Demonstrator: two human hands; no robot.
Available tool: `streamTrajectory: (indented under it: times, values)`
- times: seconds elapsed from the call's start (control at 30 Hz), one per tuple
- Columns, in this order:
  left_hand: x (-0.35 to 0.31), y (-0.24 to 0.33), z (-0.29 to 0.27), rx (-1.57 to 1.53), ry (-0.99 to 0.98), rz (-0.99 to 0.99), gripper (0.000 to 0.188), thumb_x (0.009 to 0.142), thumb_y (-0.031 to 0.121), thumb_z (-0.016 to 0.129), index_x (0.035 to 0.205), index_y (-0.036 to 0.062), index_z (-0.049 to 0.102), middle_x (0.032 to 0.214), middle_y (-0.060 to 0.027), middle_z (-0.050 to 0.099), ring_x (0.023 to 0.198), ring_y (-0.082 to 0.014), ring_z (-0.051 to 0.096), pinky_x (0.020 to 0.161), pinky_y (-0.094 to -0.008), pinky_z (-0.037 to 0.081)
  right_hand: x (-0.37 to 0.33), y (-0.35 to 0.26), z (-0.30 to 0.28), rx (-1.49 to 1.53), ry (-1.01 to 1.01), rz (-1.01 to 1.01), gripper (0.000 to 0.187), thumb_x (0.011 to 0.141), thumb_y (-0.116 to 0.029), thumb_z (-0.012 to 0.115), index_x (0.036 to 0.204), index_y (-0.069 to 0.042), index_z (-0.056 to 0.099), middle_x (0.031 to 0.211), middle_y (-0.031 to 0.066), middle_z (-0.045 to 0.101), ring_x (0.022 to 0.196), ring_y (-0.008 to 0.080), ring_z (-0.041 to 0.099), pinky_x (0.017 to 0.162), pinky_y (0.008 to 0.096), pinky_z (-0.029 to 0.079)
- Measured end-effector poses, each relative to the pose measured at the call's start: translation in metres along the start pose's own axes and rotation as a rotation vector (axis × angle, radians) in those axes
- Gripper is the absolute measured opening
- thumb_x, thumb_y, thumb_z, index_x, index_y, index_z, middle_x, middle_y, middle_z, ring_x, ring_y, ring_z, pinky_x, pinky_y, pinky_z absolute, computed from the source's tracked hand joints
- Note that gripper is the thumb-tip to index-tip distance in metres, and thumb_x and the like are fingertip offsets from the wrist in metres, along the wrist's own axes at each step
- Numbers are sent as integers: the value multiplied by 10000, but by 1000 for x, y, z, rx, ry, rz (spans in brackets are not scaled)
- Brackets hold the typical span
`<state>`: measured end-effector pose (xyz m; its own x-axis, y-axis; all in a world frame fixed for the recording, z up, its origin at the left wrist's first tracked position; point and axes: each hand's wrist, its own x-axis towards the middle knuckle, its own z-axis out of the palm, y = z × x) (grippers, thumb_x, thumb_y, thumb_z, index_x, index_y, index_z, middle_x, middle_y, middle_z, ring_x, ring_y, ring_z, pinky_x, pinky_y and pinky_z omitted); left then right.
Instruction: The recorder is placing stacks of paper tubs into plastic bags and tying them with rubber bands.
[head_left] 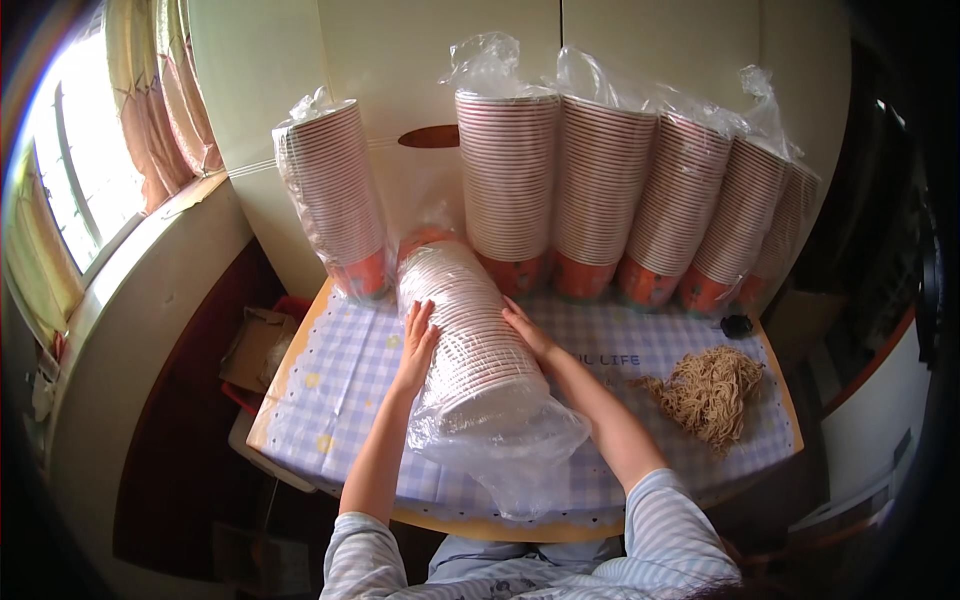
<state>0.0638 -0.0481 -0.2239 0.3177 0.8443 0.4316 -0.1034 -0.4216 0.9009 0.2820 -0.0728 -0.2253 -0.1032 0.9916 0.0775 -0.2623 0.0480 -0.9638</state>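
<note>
A long stack of nested paper buckets [470, 315] in a clear plastic bag lies on its side on the table, its far end showing orange. The stack's rim end points toward me, where the crumpled loose plastic [500, 435] spreads on the cloth. My left hand [418, 348] presses along the stack's left side with its fingers pointing away from me. On the opposite side, my right hand [528, 332] lies against the plastic, fingertips near the upper middle. Both hands hold the stack between them. The bag's underside is hidden.
Several upright bagged stacks of buckets [508, 180] line the table's back, with one bagged stack [335, 190] apart at the left. At the right lie a tangled heap of tan string [712, 395] and a small black object [737, 326]. A checked cloth [330, 420] covers the table.
</note>
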Motion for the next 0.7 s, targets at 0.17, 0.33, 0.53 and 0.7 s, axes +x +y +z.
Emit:
streamTrajectory:
  times: [0.17,0.33,0.53,0.7]
  values:
    - [-17,-16,-16,-250,284,-454,649,855,418,473,1319,53,202,1247,-116,409,1087,-191,438,859,-302,396,-27,-3,-5,120,19,339,615,866,-459,406,1317,-67,259,1274,118,386,1159,191,369,946,298,319]
    - [-21,14,-1,-435,136,-634,660,820,518,452,1251,29,349,1129,-86,507,1012,-155,487,850,-287,401,-47,-27,24,74,-72,213,1068,641,-513,688,1374,-137,9,1359,149,233,1200,243,323,962,329,308]
    - [-49,1,2,-746,95,-600,642,829,506,444,1236,13,387,1124,-103,536,960,-195,549,840,-301,438,-65,-34,34,-72,-121,146,1137,604,-457,732,1372,-93,-23,1367,162,213,1241,240,263,997,325,256]
    - [-73,-5,1,-881,69,-562,662,821,517,443,1253,22,359,1142,-124,521,977,-210,546,848,-328,444,-75,-36,41,-476,-141,-59,1057,625,-501,690,1356,-11,105,1365,183,194,1263,238,221,1029,305,183]
